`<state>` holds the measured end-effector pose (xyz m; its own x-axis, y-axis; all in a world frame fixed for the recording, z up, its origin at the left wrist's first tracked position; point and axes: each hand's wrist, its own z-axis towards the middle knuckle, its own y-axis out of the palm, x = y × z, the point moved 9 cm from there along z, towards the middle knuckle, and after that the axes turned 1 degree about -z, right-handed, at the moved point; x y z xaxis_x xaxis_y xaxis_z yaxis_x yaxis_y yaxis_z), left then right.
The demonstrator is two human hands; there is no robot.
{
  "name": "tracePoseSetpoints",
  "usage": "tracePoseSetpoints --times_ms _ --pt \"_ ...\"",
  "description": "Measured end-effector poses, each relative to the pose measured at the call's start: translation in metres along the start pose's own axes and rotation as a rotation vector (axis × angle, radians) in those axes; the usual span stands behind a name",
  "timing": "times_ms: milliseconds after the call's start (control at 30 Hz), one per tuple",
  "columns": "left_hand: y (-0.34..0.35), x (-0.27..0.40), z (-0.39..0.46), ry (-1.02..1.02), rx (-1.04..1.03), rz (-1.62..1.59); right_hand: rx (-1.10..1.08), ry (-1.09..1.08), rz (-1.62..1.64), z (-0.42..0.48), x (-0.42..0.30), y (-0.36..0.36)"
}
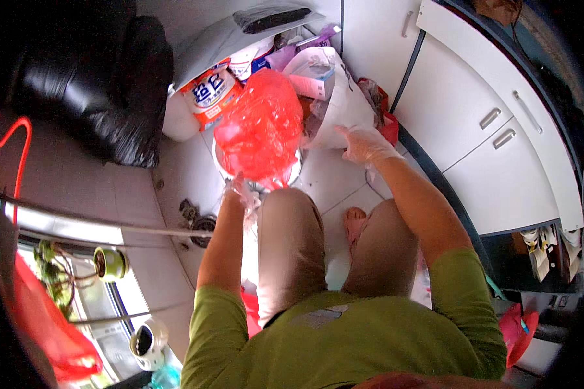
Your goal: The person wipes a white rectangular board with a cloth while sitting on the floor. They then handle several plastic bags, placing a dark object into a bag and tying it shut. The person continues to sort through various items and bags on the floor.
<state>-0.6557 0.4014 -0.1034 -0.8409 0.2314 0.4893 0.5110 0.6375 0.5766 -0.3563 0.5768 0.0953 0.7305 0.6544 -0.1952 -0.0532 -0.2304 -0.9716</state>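
A red plastic bag [263,116] bulges up out of a round white bucket [218,158] on the tiled floor in front of my knees. My left hand [241,189], in a thin clear plastic glove, is at the near left side of the bucket, partly hidden by my knee; its grip is unclear. My right hand [365,145], also gloved, reaches beside a large white bag [348,104] with a finger extended and nothing visible held. Inside that bag a pink and white box [314,85] shows near the opening.
An orange and white package [211,95] stands behind the red bag, beneath a grey panel [214,41]. Black plastic sheeting [126,97] hangs at left. White cabinets [467,97] line the right. A potted plant [109,264] is at the lower left.
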Motion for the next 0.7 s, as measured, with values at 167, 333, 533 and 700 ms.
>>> tracePoseSetpoints --times_ms 167,333,533,700 --pt "0.048 -0.016 -0.019 0.039 0.128 0.011 0.039 0.104 -0.213 0.048 0.009 0.000" --pt "-0.003 -0.022 0.087 0.301 -0.216 -0.053 -0.060 0.087 -0.297 0.060 -0.013 -0.005" --pt "-0.072 0.016 0.127 0.784 0.060 1.166 -0.165 0.083 -0.432 0.092 0.029 0.051" --pt "-0.038 0.002 0.108 0.535 0.119 0.378 -0.098 0.215 -0.193 0.069 0.063 0.028"
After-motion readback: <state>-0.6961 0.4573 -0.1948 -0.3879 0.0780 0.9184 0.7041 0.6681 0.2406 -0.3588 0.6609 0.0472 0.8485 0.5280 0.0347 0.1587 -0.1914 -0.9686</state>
